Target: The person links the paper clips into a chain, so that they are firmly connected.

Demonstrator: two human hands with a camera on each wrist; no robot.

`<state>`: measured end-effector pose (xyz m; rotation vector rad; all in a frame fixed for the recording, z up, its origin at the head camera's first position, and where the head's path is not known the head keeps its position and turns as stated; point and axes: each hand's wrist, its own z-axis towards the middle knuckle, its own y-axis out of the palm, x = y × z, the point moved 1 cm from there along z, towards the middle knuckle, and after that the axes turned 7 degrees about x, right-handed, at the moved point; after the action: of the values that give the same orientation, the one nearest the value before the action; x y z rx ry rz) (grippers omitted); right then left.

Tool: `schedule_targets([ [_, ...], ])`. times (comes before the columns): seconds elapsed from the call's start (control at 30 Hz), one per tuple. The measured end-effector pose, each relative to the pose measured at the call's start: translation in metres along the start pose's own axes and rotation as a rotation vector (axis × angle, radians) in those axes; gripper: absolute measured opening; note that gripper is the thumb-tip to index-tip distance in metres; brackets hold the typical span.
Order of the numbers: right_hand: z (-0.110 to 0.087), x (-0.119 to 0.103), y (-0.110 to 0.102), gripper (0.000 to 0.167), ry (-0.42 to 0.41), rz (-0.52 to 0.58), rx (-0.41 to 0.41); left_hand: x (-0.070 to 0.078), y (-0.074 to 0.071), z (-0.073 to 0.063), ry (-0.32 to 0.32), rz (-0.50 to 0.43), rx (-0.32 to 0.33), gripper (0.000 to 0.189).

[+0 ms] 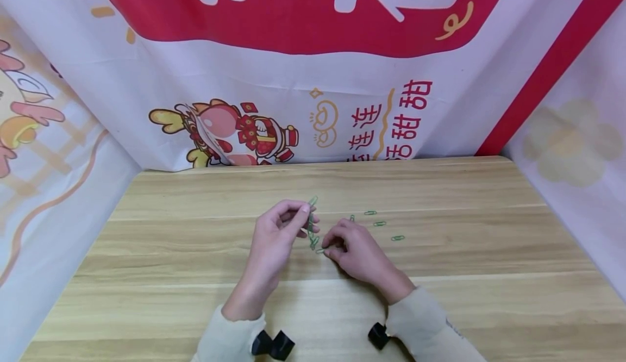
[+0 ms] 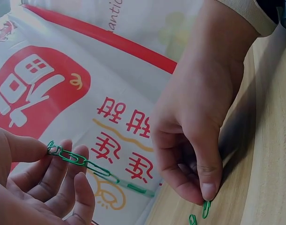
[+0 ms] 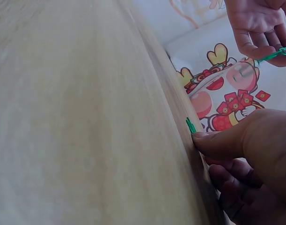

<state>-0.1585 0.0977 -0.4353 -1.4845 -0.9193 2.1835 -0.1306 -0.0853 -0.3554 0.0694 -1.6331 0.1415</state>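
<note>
My left hand (image 1: 275,236) pinches the upper end of a chain of green paper clips (image 2: 74,157) between thumb and finger. The other left fingers are spread loosely, and the chain hangs in front of them in the head view. To the right and close to the table, my right hand (image 1: 361,253) pinches a single green paper clip (image 3: 191,125) by one end. That clip is near the chain's lower end in the head view; whether the two touch I cannot tell.
Several loose green paper clips (image 1: 380,224) lie on the wooden table (image 1: 195,242) beyond and right of my right hand. A printed white and red cloth (image 1: 293,74) stands along the table's back edge, with more cloth at both sides.
</note>
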Motion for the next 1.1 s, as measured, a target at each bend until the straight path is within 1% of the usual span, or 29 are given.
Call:
schedule_targets([
  [0.23,0.001,-0.003,-0.001,0.012,0.050,-0.028,-0.045,0.000,0.000,0.000,-0.008,-0.003,-0.016,0.020],
  [0.43,0.002,-0.002,-0.006,0.017,0.047,-0.010,-0.096,0.000,-0.001,0.000,-0.018,-0.008,-0.029,0.020],
  [0.47,0.002,-0.001,-0.007,0.017,0.054,0.000,-0.102,0.000,-0.001,0.000,-0.019,-0.007,-0.029,0.020],
  [0.57,0.002,0.000,-0.010,0.007,0.093,0.046,-0.107,0.000,-0.001,0.001,-0.023,-0.005,-0.025,0.020],
  [0.6,0.002,0.001,-0.012,0.008,0.103,0.065,-0.101,0.000,-0.001,0.001,-0.025,-0.004,-0.023,0.021],
  [0.73,0.003,0.001,-0.019,0.032,0.103,0.116,-0.067,0.000,-0.002,0.001,-0.038,0.001,-0.023,0.021],
  [0.8,0.003,0.002,-0.022,0.037,0.106,0.151,-0.052,0.000,-0.002,0.001,-0.044,0.001,-0.024,0.020],
  [0.87,0.003,0.002,-0.026,0.033,0.137,0.198,-0.038,0.000,-0.002,0.001,-0.049,0.002,-0.025,0.019],
  [1.0,0.004,0.003,-0.030,0.020,0.248,0.315,-0.010,0.000,-0.001,0.001,-0.048,-0.004,-0.027,0.019],
  [1.1,0.004,0.004,-0.032,0.015,0.306,0.366,0.005,0.000,-0.001,0.001,-0.045,-0.013,-0.030,0.019],
])
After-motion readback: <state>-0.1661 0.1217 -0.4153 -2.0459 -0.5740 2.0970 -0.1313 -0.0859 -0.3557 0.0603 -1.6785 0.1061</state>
